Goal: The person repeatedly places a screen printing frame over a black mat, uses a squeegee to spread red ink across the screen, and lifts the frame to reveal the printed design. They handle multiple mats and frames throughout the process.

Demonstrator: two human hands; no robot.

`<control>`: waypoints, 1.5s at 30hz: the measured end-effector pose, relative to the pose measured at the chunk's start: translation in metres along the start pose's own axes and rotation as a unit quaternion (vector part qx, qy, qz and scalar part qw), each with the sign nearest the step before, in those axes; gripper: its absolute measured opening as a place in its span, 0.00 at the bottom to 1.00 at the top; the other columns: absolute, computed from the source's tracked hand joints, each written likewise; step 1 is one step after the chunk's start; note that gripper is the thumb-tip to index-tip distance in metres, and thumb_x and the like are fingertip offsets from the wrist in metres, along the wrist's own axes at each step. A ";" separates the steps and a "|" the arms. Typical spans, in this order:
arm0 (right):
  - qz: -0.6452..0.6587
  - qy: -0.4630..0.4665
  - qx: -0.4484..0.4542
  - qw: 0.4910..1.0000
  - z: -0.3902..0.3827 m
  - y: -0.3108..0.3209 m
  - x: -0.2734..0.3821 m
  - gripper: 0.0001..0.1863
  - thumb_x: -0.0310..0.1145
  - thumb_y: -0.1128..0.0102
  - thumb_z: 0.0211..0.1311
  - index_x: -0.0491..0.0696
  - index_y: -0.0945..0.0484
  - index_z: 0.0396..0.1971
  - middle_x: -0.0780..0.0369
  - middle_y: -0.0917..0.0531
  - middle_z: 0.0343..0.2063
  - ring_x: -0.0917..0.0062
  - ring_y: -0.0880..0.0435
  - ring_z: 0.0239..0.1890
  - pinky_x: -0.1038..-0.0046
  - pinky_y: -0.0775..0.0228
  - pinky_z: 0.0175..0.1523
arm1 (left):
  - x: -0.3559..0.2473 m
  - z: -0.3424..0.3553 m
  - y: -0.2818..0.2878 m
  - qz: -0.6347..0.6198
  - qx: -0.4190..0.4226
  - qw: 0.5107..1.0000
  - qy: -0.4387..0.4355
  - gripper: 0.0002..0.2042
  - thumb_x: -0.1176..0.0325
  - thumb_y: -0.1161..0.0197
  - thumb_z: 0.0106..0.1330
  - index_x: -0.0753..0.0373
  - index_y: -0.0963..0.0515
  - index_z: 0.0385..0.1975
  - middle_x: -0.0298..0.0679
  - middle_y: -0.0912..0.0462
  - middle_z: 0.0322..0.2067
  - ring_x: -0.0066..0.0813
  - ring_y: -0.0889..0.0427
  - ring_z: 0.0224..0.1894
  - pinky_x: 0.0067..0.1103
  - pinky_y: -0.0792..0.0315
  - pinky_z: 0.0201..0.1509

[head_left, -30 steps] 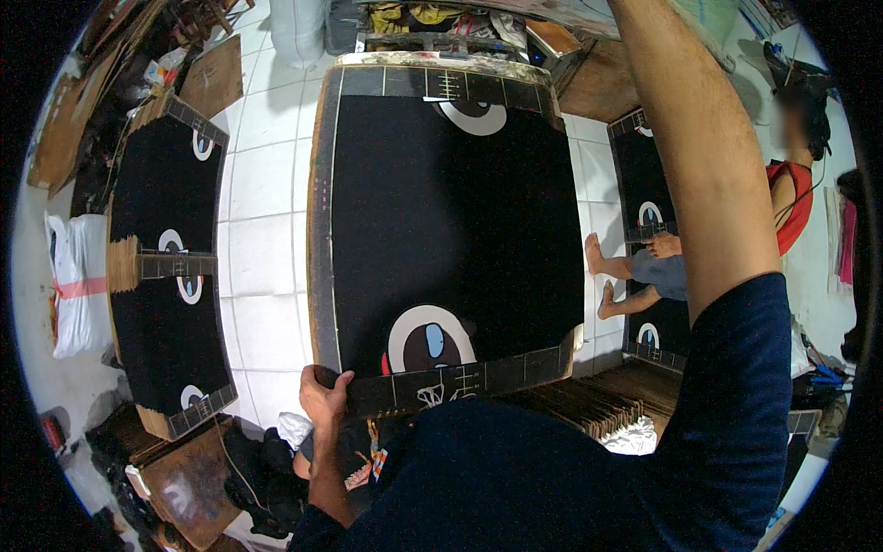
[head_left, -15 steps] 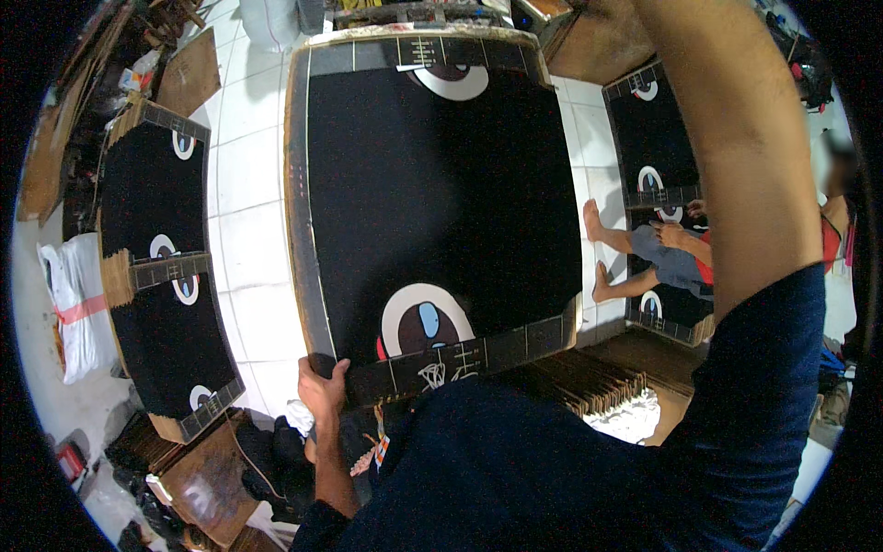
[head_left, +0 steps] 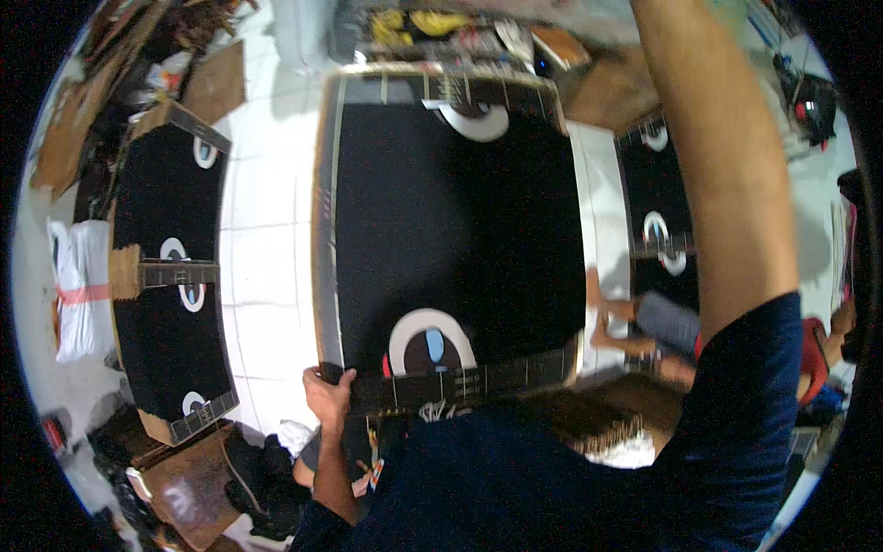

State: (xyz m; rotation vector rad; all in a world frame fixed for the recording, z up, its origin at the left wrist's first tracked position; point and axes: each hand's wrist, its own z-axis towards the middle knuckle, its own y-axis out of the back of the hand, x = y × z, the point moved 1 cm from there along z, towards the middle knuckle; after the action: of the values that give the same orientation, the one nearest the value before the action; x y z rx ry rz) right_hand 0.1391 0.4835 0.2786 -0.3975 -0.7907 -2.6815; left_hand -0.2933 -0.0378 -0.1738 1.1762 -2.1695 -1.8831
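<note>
A large black sheet, printed with cartoon eyes, lies on a board in front of me. Its dark border strips carry pale measuring lines. My left hand grips the board's near left corner, thumb on top and fingers over the outer edge. My right forearm is raised and reaches up past the top of the picture. The right hand itself is outside the view, so its hold does not show.
Similar printed black panels stand at the left and right. At the right a co-worker in grey shorts is partly hidden by my arm. Stacked brown boards lie near me. A white bundle with a red band sits far left.
The view has shifted, so the board sits lower and further right in it. My left hand stays on the corner, my right arm raised. The co-worker has changed posture.
</note>
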 end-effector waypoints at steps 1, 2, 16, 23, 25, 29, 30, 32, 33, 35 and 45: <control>0.004 -0.012 0.028 1.000 0.003 0.005 0.006 0.24 0.52 0.35 0.59 0.57 0.16 0.53 0.50 0.14 0.49 0.51 0.16 0.54 0.58 0.25 0.57 | 0.003 0.001 -0.007 -0.013 -0.007 1.000 0.003 0.38 0.55 0.14 0.43 0.73 0.27 0.48 0.57 0.21 0.45 0.58 0.21 0.49 0.41 0.26 0.56; 0.015 0.010 0.016 1.000 -0.003 0.008 0.010 0.21 0.49 0.36 0.61 0.55 0.16 0.51 0.50 0.13 0.47 0.51 0.16 0.52 0.56 0.25 0.56 | 0.006 0.001 -0.013 -0.022 -0.020 1.000 -0.007 0.38 0.56 0.14 0.43 0.73 0.27 0.48 0.57 0.22 0.45 0.58 0.22 0.50 0.41 0.27 0.56; 0.040 0.023 -0.010 0.999 -0.144 0.030 -0.005 0.13 0.32 0.34 0.59 0.50 0.18 0.45 0.55 0.15 0.44 0.52 0.15 0.47 0.56 0.24 0.52 | -0.146 0.053 0.024 -0.181 0.034 0.967 -0.177 0.55 0.47 0.19 0.51 0.74 0.42 0.72 0.64 0.31 0.67 0.58 0.30 0.69 0.42 0.35 0.73; 0.155 -0.047 0.021 0.987 -0.331 0.033 -0.015 0.12 0.26 0.35 0.64 0.46 0.20 0.47 0.56 0.14 0.42 0.60 0.13 0.44 0.64 0.22 0.51 | -0.372 0.072 0.027 -0.812 0.278 0.509 0.052 0.38 0.33 0.46 0.70 0.64 0.30 0.63 0.44 0.28 0.59 0.42 0.26 0.59 0.42 0.36 0.70; 0.162 -0.057 0.061 0.983 -0.366 0.023 -0.030 0.12 0.25 0.36 0.65 0.47 0.19 0.47 0.56 0.14 0.41 0.58 0.14 0.44 0.64 0.22 0.50 | -0.364 0.070 0.003 -0.766 0.232 0.560 0.214 0.38 0.33 0.51 0.71 0.62 0.32 0.67 0.47 0.30 0.64 0.44 0.30 0.64 0.43 0.39 0.71; 0.138 -0.018 0.146 0.979 -0.387 -0.025 -0.077 0.13 0.23 0.36 0.62 0.47 0.19 0.47 0.54 0.14 0.41 0.55 0.14 0.44 0.62 0.22 0.49 | -0.303 0.082 -0.060 -0.695 0.234 0.616 0.289 0.38 0.38 0.48 0.71 0.64 0.34 0.69 0.51 0.31 0.67 0.49 0.30 0.67 0.46 0.40 0.72; 0.142 -0.014 0.169 0.975 -0.383 -0.045 -0.089 0.13 0.23 0.36 0.61 0.47 0.19 0.46 0.54 0.14 0.41 0.54 0.15 0.45 0.62 0.22 0.49 | -0.288 0.082 -0.074 -0.674 0.226 0.642 0.287 0.37 0.40 0.42 0.71 0.65 0.33 0.68 0.50 0.29 0.65 0.48 0.28 0.65 0.45 0.38 0.71; 0.136 -0.027 0.244 0.960 -0.377 -0.084 -0.110 0.16 0.21 0.36 0.55 0.46 0.19 0.46 0.52 0.15 0.42 0.51 0.16 0.46 0.57 0.24 0.50 | -0.268 0.085 -0.094 -0.435 0.072 0.884 0.157 0.37 0.48 0.29 0.65 0.68 0.31 0.65 0.49 0.25 0.60 0.47 0.24 0.62 0.42 0.34 0.69; 0.123 -0.006 0.286 0.950 -0.373 -0.100 -0.118 0.17 0.20 0.36 0.54 0.45 0.19 0.46 0.51 0.15 0.42 0.51 0.17 0.47 0.56 0.24 0.51 | -0.261 0.086 -0.097 -0.281 -0.053 0.958 -0.019 0.38 0.53 0.22 0.59 0.71 0.30 0.62 0.51 0.23 0.56 0.48 0.24 0.60 0.39 0.32 0.67; 0.112 0.038 0.328 0.937 -0.361 -0.137 -0.125 0.18 0.20 0.36 0.52 0.45 0.19 0.46 0.51 0.16 0.43 0.51 0.18 0.48 0.54 0.25 0.51 | -0.255 0.097 -0.099 -0.154 -0.100 0.951 -0.250 0.47 0.47 0.20 0.54 0.70 0.34 0.68 0.56 0.27 0.62 0.53 0.30 0.67 0.42 0.38 0.72; 0.088 0.174 0.403 0.894 -0.338 -0.218 -0.132 0.19 0.20 0.37 0.49 0.45 0.22 0.45 0.53 0.16 0.43 0.51 0.19 0.50 0.52 0.27 0.54 | -0.253 0.111 -0.110 -0.012 -0.058 0.940 -0.336 0.55 0.45 0.18 0.49 0.74 0.39 0.71 0.58 0.31 0.67 0.52 0.35 0.74 0.44 0.43 0.77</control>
State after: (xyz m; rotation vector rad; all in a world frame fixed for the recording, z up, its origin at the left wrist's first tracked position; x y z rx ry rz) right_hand 0.1192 0.4958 -0.1436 0.2041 -1.5331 -1.9286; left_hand -0.1116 0.1971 -0.1881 0.5788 -2.2608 -2.6746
